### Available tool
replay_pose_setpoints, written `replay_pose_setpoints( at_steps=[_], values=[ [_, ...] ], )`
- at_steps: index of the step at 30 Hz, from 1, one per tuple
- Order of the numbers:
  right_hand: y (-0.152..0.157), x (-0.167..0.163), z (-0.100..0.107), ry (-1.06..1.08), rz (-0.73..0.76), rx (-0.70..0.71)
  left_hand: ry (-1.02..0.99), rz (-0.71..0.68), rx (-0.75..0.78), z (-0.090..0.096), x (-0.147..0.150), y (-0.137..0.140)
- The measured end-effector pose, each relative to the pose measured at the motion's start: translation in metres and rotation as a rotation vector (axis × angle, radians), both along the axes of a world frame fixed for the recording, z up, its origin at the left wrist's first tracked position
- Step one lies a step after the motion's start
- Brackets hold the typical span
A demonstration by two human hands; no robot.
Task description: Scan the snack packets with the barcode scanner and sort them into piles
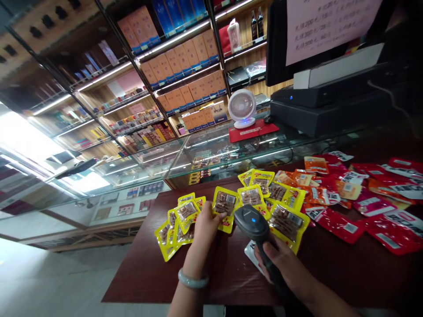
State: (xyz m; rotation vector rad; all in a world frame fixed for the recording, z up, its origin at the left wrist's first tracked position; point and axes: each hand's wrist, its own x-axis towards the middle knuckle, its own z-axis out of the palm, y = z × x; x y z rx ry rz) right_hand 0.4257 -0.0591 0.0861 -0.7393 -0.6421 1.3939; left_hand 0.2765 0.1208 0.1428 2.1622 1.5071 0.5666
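In my right hand (287, 262) is a dark barcode scanner (253, 223) with a small blue light on its head, pointing toward the yellow packets. My left hand (206, 222), a pale bangle (192, 279) on its wrist, pinches the lower left side of a yellow snack packet (225, 204) whose barcode faces up. Left of that hand lies a loose pile of similar yellow packets (186, 211). More yellow packets (287, 222) spread out beyond and to the right of the scanner. A whitish packet (254, 255) is partly hidden under the scanner and right hand.
Red packets (340, 224) and orange packets (315, 196) cover the right of the dark wooden table (139, 268). Behind it runs a glass display counter (185, 160) with a white fan (242, 107) on a red mat. A monitor (277, 53) stands at right; stocked shelves (178, 66) line the wall.
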Motion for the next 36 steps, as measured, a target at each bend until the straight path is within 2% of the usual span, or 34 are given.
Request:
replay_pose_setpoints(
  at_steps=[3, 7, 11, 14, 16, 18, 20, 23, 25, 27, 30, 33, 36],
  values=[
    [-0.001, 0.000, 0.006, 0.015, 0.019, 0.012, -0.106, 0.011, -0.034, -0.006, -0.012, -0.010],
    [-0.001, 0.000, 0.009, -0.019, 0.043, 0.059, -0.105, 0.027, -0.041, -0.012, -0.017, -0.016],
    [0.000, 0.000, 0.009, -0.009, 0.042, 0.049, -0.143, 0.071, -0.061, -0.008, -0.023, -0.012],
    [0.000, 0.000, 0.008, 0.018, 0.048, 0.048, -0.114, 0.254, 0.094, 0.006, -0.034, -0.004],
    [0.000, 0.000, 0.006, 0.028, 0.052, 0.052, -0.006, 0.397, 0.276, 0.018, -0.038, 0.000],
    [0.000, -0.001, 0.005, 0.043, 0.060, 0.050, 0.116, 0.469, 0.417, 0.025, -0.032, -0.002],
    [0.000, -0.001, 0.005, 0.046, 0.056, 0.054, 0.187, 0.382, 0.447, 0.025, -0.015, -0.008],
    [-0.003, 0.002, 0.010, 0.043, 0.005, 0.058, 0.248, 0.055, 0.304, 0.018, 0.024, -0.024],
    [-0.009, 0.007, 0.016, 0.065, -0.042, 0.008, 0.323, -0.076, 0.198, 0.012, 0.050, -0.034],
    [-0.018, 0.016, 0.022, 0.076, -0.088, -0.083, 0.395, -0.101, 0.151, 0.005, 0.070, -0.038],
    [-0.032, 0.034, 0.026, 0.072, -0.194, -0.168, 0.406, -0.064, 0.142, -0.004, 0.086, -0.033],
    [-0.039, 0.048, 0.024, 0.052, -0.245, -0.218, 0.326, -0.044, 0.078, -0.012, 0.087, -0.020],
    [-0.039, 0.052, 0.016, 0.025, -0.232, -0.250, 0.215, -0.117, -0.027, -0.015, 0.083, -0.008]
  ],
)
